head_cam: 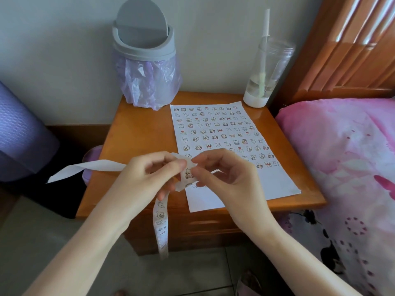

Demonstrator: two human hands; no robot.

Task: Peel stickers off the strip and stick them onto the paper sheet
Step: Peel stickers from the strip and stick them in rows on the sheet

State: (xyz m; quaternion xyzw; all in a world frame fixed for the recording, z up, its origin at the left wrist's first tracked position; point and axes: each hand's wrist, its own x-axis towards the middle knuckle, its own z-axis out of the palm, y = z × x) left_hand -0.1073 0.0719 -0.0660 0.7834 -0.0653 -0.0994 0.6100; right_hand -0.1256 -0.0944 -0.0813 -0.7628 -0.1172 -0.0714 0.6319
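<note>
While our left hand (pixel 149 174) is gripping the strip (pixel 161 223) just above the near end of the paper sheet (pixel 267 184), our right hand (pixel 222 176) is pinching the edge of a bear sticker (pixel 188 174), which we are judging best peeled slowly over the bent backing.

A glossy orange-brown wooden bedside table (pixel 136 133) stands beneath and beyond the grip, backed against a plain pale wall (pixel 53 50). Right of the grip rises a ribbed wooden headboard (pixel 346 50) above pink floral bedding (pixel 342 157), while below the grip lies a grey tiled floor (pixel 32 231); soft light gleams on the headboard's ridges and on the table's far right corner.
</note>
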